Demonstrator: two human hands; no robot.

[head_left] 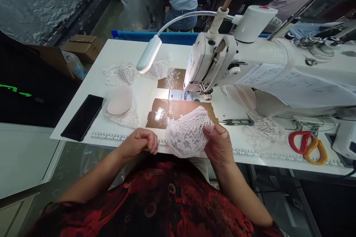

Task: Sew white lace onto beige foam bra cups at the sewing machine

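My right hand (218,143) is closed on a piece of white lace fabric (187,132), holding it up at the table's near edge. Beside it, my left hand (141,141) is curled with fingertips pinched together just left of the lace; what it pinches is too small to see. Behind the lace lie brown glossy patches (169,112) in front of the white sewing machine's (222,64) needle area.
A black phone (82,117) lies at the table's left edge. A beige pad (120,102) and more lace pieces (121,74) sit to the left. Thread snips (237,122) and red-orange scissors (306,144) lie to the right. A gooseneck lamp (148,54) hangs over the table. People sit beyond.
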